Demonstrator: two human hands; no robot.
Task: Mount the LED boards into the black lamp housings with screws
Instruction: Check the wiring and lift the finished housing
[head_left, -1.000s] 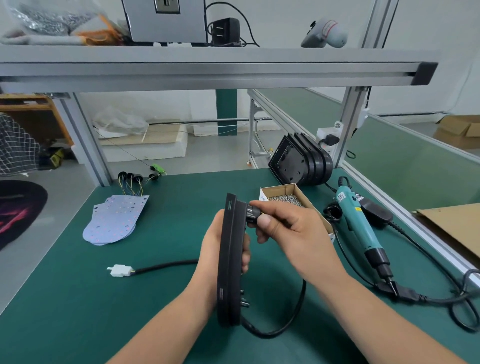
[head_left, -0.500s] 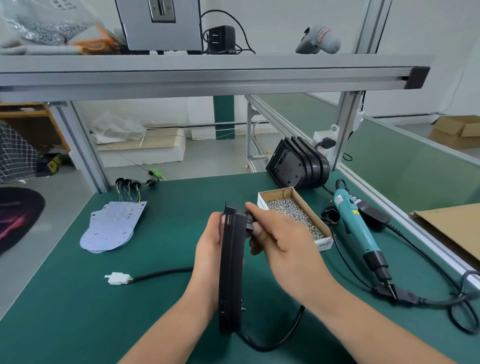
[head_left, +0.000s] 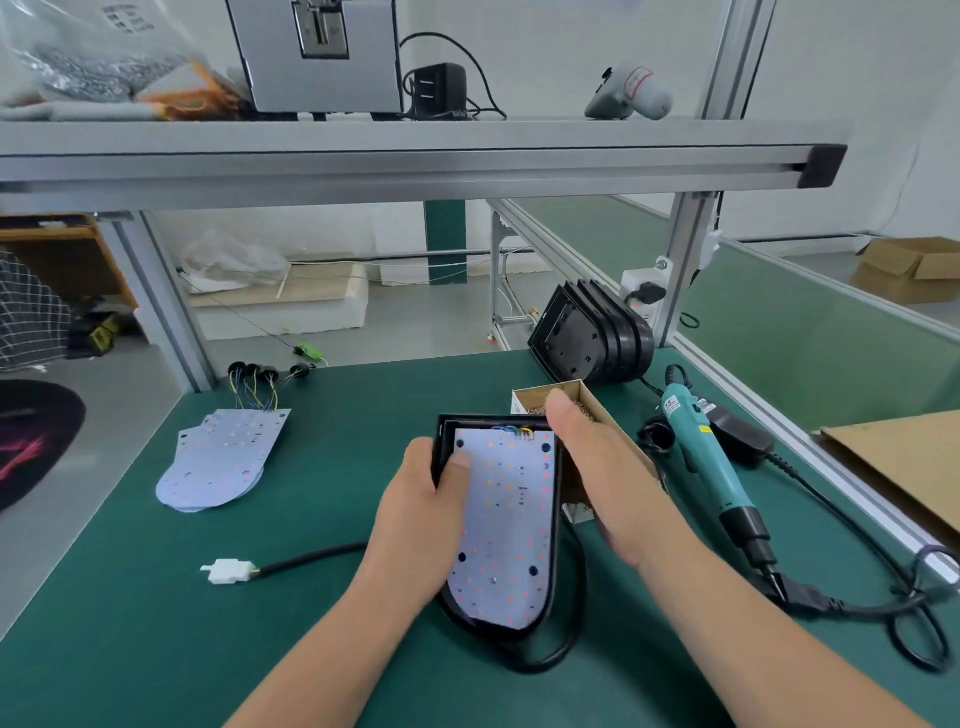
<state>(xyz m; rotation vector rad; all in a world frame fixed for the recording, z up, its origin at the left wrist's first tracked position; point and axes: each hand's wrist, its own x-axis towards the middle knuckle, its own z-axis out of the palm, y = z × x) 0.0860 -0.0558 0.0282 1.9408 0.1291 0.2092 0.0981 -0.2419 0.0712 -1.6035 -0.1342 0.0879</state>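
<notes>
Black lamp housing (head_left: 498, 635): cavity facing up at the front middle of the green worktop (head_left: 156, 623), rounded end nearest the person.
LED board (head_left: 506, 519): white, seated inside the housing, with coloured wires at its far edge.
Left grip (head_left: 415, 519): holds the housing's left edge, thumb pressed on the board's far-left corner, fingers hidden below.
Right grip (head_left: 608, 493): fingers loose, nothing in it, just beside the housing's right edge; whether it touches cannot be told.
Cable (head_left: 311, 558): black, loops out from under the housing and runs left to a white connector (head_left: 227, 571).
Screw box (head_left: 595, 408): cardboard, beyond the housing's far-right corner, mostly covered from view.
Screwdriver (head_left: 701, 457): teal, corded, lying right of the box.
Spare boards (head_left: 223, 462): stacked at left, wires trailing away.
Spare housings (head_left: 592, 338): black, stacked on edge at the far side.
Shelf (head_left: 415, 150): aluminium, overhead.
</notes>
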